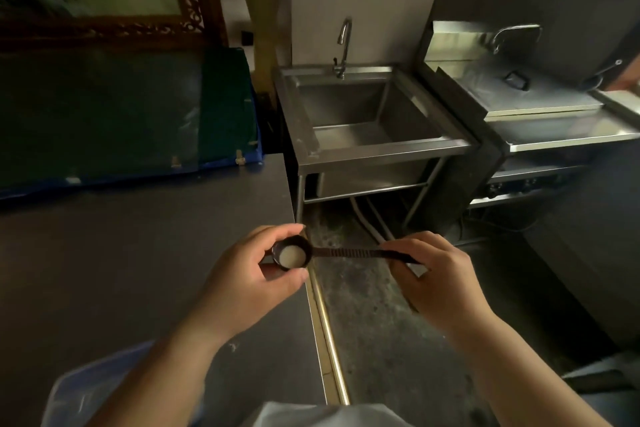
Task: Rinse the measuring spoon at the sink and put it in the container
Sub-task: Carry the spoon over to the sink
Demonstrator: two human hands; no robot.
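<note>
- One dark counter [138, 270] fills the left side; a blue-edged green mat [225, 107] lies at its far end.
- One translucent blue container [90, 388] sits at the near left corner of the counter, partly hidden under the left forearm.
- Two hands share one measuring spoon [332, 252], held level above the counter's right edge, well short of the sinks.
- The left hand [249, 274] curls around the spoon's round bowl, thumb and fingers closed about its rim; something pale shows inside the bowl.
- The right hand [440, 281] pinches the far end of the ridged handle, fingers folded shut on it.
- Two steel sinks stand beyond: the nearer sink [374, 146] straight ahead with one curved tap [344, 42], and a second sink [540, 104] to the right with its own tap [516, 33].
- A stained floor [374, 322] runs between the counter and the sinks.
</note>
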